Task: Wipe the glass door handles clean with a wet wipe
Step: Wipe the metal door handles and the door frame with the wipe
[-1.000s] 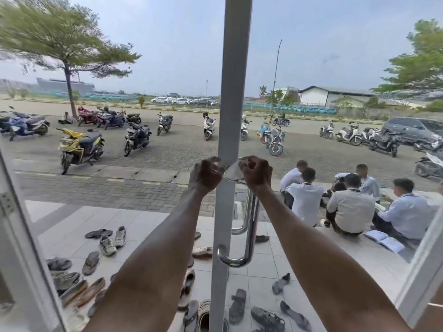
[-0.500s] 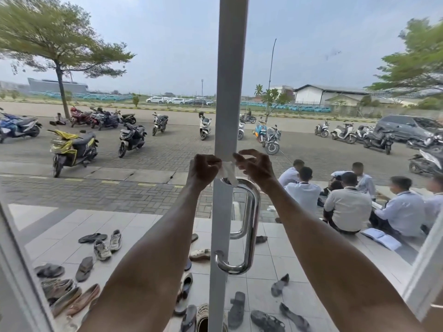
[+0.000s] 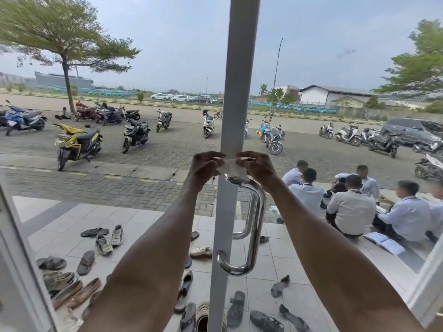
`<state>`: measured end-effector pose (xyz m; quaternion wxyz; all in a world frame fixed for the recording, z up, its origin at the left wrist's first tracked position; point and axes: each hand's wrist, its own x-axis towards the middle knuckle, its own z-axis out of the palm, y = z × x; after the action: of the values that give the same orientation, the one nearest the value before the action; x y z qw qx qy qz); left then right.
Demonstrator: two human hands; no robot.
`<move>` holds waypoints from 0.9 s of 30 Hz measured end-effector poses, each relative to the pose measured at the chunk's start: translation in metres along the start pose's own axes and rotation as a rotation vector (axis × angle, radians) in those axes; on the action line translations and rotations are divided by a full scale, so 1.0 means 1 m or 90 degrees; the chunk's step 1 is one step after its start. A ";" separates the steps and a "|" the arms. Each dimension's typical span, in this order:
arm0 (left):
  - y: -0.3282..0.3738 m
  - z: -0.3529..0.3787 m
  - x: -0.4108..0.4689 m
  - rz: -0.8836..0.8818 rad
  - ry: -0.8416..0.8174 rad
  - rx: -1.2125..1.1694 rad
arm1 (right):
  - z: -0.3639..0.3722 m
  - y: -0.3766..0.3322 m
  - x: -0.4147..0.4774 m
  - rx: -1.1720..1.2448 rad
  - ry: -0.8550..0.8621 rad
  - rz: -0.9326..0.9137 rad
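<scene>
A polished steel D-shaped handle (image 3: 257, 226) is fixed to the white door frame post (image 3: 236, 92) of the glass door. A second handle (image 3: 248, 216) shows through the glass behind it. A small white wet wipe (image 3: 231, 168) is stretched between both hands just above the handle's top bend, in front of the post. My left hand (image 3: 206, 167) pinches the wipe's left edge. My right hand (image 3: 257, 167) pinches its right edge and hovers over the top of the handle.
Through the glass lie several sandals and shoes (image 3: 105, 240) on the tiled porch (image 3: 143, 224). Several people in white shirts (image 3: 351, 209) sit on the steps at the right. Parked motorbikes (image 3: 76, 142) fill the paved lot beyond. White frames (image 3: 21, 271) flank the door on both sides.
Both hands have risen slightly and spread the wipe wider between them. The view has tilted so the full handle now shows below the hands.
</scene>
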<state>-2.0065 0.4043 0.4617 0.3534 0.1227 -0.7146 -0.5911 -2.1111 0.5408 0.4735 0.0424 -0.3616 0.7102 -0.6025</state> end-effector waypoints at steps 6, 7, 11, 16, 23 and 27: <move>0.004 0.000 0.001 0.000 0.011 -0.038 | 0.006 -0.007 -0.002 0.050 -0.033 0.026; 0.004 0.000 0.001 0.006 0.012 -0.021 | 0.005 -0.008 -0.003 0.085 -0.049 0.051; 0.003 0.000 0.005 0.035 0.035 0.049 | 0.005 -0.012 -0.006 0.157 -0.071 0.113; -0.006 0.003 0.008 0.046 0.084 0.103 | 0.006 -0.014 -0.004 0.043 -0.038 0.034; -0.013 0.019 0.001 0.266 0.224 0.332 | 0.015 -0.005 0.010 -0.186 0.077 -0.020; -0.021 0.022 -0.006 0.288 0.053 0.418 | 0.018 0.003 0.013 -0.300 0.063 0.000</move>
<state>-2.0214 0.4188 0.4385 0.4448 0.0926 -0.8598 -0.2330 -2.1134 0.5189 0.4707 -0.0782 -0.3316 0.8323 -0.4373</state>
